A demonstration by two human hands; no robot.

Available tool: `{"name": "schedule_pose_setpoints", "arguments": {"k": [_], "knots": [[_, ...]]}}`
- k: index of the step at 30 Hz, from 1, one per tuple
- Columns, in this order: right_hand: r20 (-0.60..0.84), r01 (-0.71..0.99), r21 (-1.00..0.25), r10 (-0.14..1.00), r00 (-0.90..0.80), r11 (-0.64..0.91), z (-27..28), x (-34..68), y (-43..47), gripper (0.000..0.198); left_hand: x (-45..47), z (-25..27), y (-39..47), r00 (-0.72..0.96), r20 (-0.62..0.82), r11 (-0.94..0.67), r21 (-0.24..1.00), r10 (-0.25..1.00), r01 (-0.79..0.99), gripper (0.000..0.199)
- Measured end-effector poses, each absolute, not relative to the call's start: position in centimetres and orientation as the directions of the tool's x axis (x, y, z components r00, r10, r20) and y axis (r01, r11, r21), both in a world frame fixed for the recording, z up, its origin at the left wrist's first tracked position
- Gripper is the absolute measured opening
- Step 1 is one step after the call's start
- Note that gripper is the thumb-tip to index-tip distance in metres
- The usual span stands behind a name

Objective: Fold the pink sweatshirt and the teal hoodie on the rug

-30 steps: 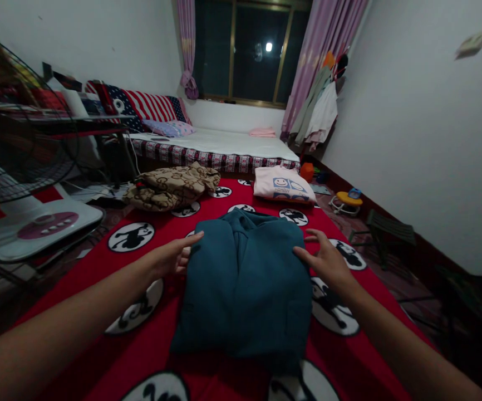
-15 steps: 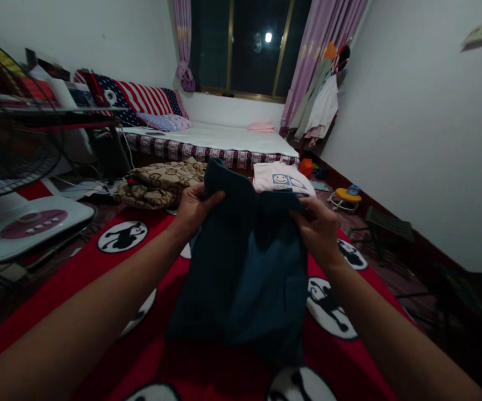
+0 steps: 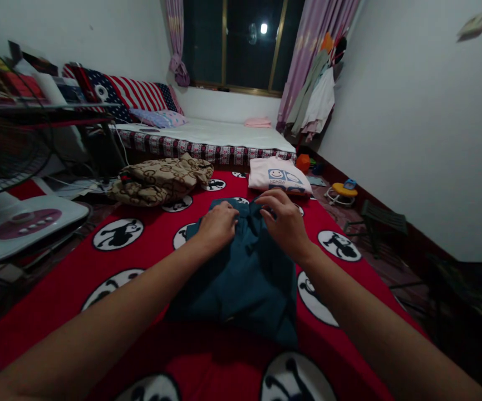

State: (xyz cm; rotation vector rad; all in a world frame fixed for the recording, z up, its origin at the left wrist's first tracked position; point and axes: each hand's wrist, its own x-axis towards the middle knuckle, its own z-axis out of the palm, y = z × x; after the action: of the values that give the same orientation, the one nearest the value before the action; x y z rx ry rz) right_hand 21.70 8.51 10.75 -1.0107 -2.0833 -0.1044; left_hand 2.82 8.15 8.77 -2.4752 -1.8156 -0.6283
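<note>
A dark teal pair of shorts (image 3: pixel 241 278) lies on the red blanket (image 3: pixel 174 348), its waist end away from me and its fabric rumpled at the middle. My left hand (image 3: pixel 219 223) rests at the left of the waistband, fingers curled into the cloth; part of its grip is hidden behind the knuckles. At the right of the waistband, my right hand (image 3: pixel 281 220) has its thumb and bent fingers closed around a bit of fabric. A twisted strip, perhaps a drawstring, shows between the hands.
Beyond the shorts lie a brown patterned garment (image 3: pixel 163 179) and a folded pale pink shirt (image 3: pixel 278 175). A bed (image 3: pixel 216 136) stands under the window. On the left is a fan (image 3: pixel 28 223); a yellow stool (image 3: pixel 343 190) and a folding stool (image 3: pixel 383 217) are on the right.
The shorts have come down from being held up by the waist to lying on the blanket. Both hands have lowered, and they are closer together at the waistband.
</note>
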Motion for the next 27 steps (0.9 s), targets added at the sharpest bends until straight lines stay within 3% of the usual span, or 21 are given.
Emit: {"name": "schedule_pose_setpoints", "arguments": {"k": [3, 6, 8, 10, 12, 15, 19, 23, 27], "knots": [[0.565, 0.769, -0.285, 0.749, -0.347, 0.572, 10.0, 19.9, 10.5, 0.055, 4.5, 6.1, 7.5, 0.187, 0.287, -0.254, 0.215, 0.939, 0.943, 0.047], [0.39, 0.867, -0.307, 0.883, -0.263, 0.393, 7.8, 20.0, 12.8, 0.072, 4.9, 2.6, 7.5, 0.128, 0.313, -0.215, 0.26, 0.941, 0.941, 0.05], [0.376, 0.867, -0.349, 0.9, -0.219, 0.356, 6.3, 20.7, 13.4, 0.053, 4.6, 1.2, 7.6, 0.112, 0.347, -0.226, 0.309, 0.931, 0.924, 0.052], [0.507, 0.792, -0.439, 0.845, -0.171, 0.424, 5.2, 21.7, 13.2, 0.023, 4.4, 0.8, 7.7, 0.093, 0.356, -0.23, 0.364, 0.93, 0.903, 0.056], [0.677, 0.637, -0.539, 0.733, -0.06, 0.551, 5.0, 22.5, 12.3, 0.009, 4.2, 0.9, 7.8, 0.069, 0.346, -0.228, 0.444, 0.936, 0.867, 0.053], [0.785, 0.39, -0.597, 0.611, 0.104, 0.701, 6.1, 22.7, 10.9, 0.01, 3.9, 1.6, 7.8, 0.026, 0.368, -0.274, 0.641, 0.93, 0.717, 0.044], [0.761, 0.254, -0.642, 0.642, 0.092, 0.724, 8.6, 21.5, 11.0, 0.017, 3.1, 2.4, 7.8, -0.074, 0.392, -0.329, 0.849, 0.917, 0.413, 0.044], [0.628, 0.232, -0.765, 0.776, 0.062, 0.601, 8.8, 21.0, 13.0, 0.028, 2.6, 2.6, 7.7, -0.107, 0.409, -0.35, 0.869, 0.906, 0.349, 0.04], [0.629, 0.211, -0.776, 0.753, 0.192, 0.594, 8.6, 21.6, 13.5, 0.029, 3.1, 2.0, 7.7, -0.056, 0.393, -0.305, 0.788, 0.918, 0.534, 0.036]]}}
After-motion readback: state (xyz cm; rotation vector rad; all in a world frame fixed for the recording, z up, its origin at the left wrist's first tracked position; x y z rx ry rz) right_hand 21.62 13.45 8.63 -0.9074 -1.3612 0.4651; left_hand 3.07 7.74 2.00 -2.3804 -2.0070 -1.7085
